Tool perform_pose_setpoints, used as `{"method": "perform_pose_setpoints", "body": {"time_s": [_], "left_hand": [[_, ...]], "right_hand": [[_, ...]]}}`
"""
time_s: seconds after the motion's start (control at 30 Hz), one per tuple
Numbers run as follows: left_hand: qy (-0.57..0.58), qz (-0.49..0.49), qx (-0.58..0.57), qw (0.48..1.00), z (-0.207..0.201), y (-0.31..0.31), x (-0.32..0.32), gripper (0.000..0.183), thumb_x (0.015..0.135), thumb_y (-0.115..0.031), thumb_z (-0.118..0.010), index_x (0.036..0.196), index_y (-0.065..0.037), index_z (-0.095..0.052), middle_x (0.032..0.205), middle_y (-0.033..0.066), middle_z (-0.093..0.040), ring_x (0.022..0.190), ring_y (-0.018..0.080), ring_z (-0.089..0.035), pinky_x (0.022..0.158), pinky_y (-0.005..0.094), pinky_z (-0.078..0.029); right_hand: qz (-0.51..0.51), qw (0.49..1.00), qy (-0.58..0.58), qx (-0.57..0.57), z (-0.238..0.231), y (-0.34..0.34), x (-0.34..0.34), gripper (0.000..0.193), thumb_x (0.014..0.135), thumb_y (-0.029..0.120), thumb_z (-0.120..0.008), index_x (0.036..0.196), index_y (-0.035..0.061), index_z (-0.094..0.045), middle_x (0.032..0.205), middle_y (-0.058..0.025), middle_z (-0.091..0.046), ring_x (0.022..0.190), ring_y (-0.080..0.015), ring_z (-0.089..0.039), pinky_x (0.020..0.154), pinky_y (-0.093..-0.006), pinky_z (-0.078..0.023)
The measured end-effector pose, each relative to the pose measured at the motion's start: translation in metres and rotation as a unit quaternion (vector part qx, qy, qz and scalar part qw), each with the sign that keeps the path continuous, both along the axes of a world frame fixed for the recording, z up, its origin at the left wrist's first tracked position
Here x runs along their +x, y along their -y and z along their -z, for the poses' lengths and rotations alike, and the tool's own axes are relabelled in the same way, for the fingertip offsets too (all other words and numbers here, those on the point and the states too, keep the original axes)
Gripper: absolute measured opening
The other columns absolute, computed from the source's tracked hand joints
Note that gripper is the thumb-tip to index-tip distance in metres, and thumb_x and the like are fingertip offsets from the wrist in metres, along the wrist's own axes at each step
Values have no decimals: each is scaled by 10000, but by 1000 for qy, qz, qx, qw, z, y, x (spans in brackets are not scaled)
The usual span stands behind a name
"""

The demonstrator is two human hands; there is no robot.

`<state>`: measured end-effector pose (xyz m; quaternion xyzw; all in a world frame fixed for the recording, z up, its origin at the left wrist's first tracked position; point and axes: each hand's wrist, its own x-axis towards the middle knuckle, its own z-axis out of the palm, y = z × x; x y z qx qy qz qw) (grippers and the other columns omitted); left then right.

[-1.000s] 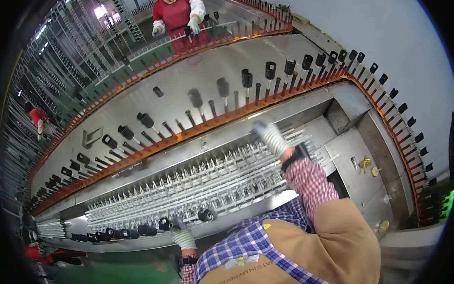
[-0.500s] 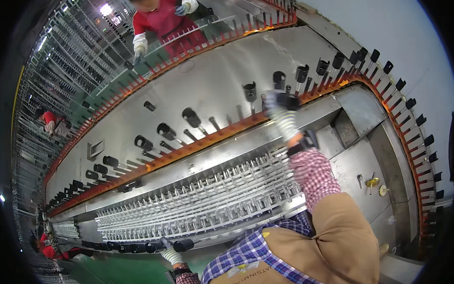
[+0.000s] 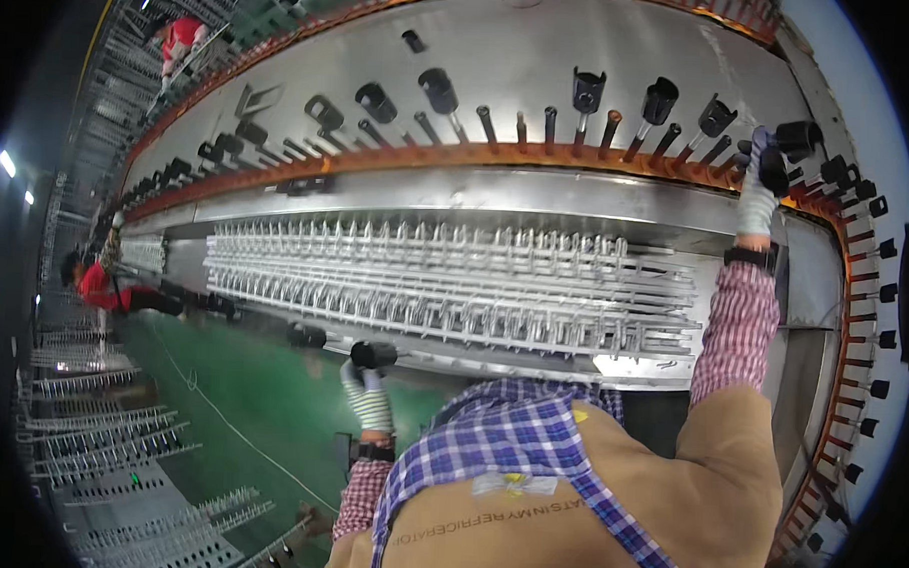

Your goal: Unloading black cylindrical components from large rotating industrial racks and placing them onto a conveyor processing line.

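Observation:
My left hand (image 3: 367,396), in a striped knit glove, is closed around a black cylindrical cup (image 3: 374,354) beside the near edge of the metal bench. Another black cup (image 3: 306,335) lies on that edge to its left. My right arm reaches far right to the orange conveyor track (image 3: 539,159), where upright rods carry black slotted cups. There my right hand (image 3: 758,199), gloved alike, has a black cup (image 3: 774,173) in its grip. A larger black cup (image 3: 798,141) touches or sits just beyond its fingers; whether it is also held I cannot tell.
Silvery metal racks with rows of prongs (image 3: 444,284) lie in the trough between me and the track. Rods and black cups (image 3: 586,91) line the track, which curves around on the right. A co-worker in red (image 3: 104,284) stands at the far left, another (image 3: 180,39) farther back.
My view has turned to the right. My right hand has moved rightward along the track with the black cup. My left hand still holds its cup at the bench edge.

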<state>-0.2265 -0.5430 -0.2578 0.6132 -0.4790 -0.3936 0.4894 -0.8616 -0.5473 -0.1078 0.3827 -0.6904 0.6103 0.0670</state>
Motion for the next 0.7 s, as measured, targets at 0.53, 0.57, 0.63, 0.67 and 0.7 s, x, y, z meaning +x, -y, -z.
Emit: {"method": "perform_pose_setpoints", "body": {"time_s": [0.53, 0.57, 0.63, 0.67, 0.7], "left_hand": [[270, 324, 92, 902, -22, 43, -28, 500, 792, -500, -443, 841, -23, -587, 660, 152, -591, 585, 244, -576, 562, 380, -443], [260, 325, 115, 902, -13, 48, -22, 551, 784, -533, -418, 839, -11, -587, 607, 146, -579, 576, 257, -576, 571, 378, -444], [249, 336, 131, 899, -6, 52, -19, 601, 776, -565, -393, 837, 0, -587, 553, 141, -567, 567, 271, -575, 579, 377, -446], [271, 338, 122, 893, -6, 54, -20, 628, 773, -583, -365, 823, 3, -587, 543, 145, -564, 567, 279, -576, 585, 375, -448], [294, 338, 113, 887, -6, 56, -22, 656, 770, -601, -338, 810, 5, -587, 532, 150, -561, 567, 286, -577, 591, 374, -451]], "right_hand": [[-342, 864, 361, 85, 119, -51, 467, 306, 858, 335, -430, 936, 62, -544, 713, -12, -548, 634, -100, -520, 591, -233, -442], [-333, 868, 358, 85, 96, -51, 473, 306, 858, 335, -430, 936, 62, -544, 713, -12, -548, 634, -100, -520, 591, -233, -442], [-301, 722, 620, 57, 53, -51, 478, 311, 854, 334, -438, 941, 54, -544, 724, -19, -556, 615, -107, -522, 588, -233, -444], [-295, 729, 616, 50, 57, -51, 479, 311, 854, 334, -438, 941, 54, -544, 724, -19, -556, 615, -107, -522, 588, -233, -444], [-278, 695, 661, 50, 67, -51, 478, 308, 855, 329, -434, 937, 53, -544, 734, -25, -562, 628, -107, -528, 591, -233, -445]]}}
